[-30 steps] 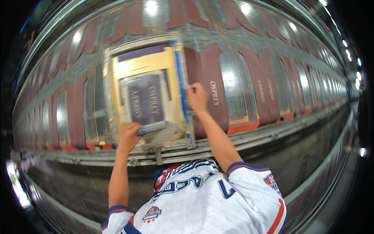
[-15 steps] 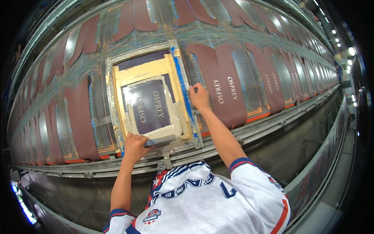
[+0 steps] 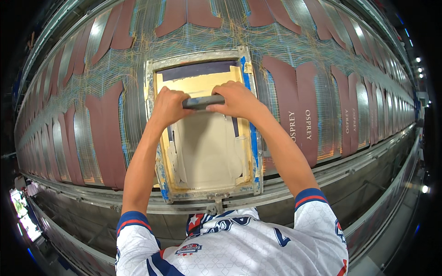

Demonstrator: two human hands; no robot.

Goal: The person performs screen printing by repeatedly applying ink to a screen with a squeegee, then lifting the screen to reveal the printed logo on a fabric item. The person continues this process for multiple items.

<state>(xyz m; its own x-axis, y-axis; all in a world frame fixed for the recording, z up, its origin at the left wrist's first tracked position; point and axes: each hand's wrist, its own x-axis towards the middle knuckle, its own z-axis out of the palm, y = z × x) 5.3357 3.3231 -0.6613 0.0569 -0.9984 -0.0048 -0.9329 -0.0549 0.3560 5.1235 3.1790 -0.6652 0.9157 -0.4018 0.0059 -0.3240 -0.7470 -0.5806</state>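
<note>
Both hands grip one squeegee (image 3: 202, 102) with a grey bar, held crosswise over the far half of a screen-printing frame (image 3: 152, 103). My left hand (image 3: 170, 106) is closed round its left end. My right hand (image 3: 235, 99) wraps the right end, fingers curled over the top. Between the squeegee and the near end, a smooth layer of cream ink (image 3: 207, 147) covers the mesh and hides the lettering. Yellow tape (image 3: 199, 79) and blue tape (image 3: 253, 142) line the inside of the frame. The squeegee's lower edge is hidden.
The frame lies on a long printing table. Maroon cut panels (image 3: 107, 138) lie in rows on both sides; several right-hand ones (image 3: 301, 110) bear pale lettering. A metal rail (image 3: 313, 179) runs along the near edge. Tangled coloured lines (image 3: 276, 43) cover the table between the rows.
My right hand has left the frame's right side and joined my left on the squeegee. The squeegee has moved from the near end to the far half, and cream ink now covers the lettering.
</note>
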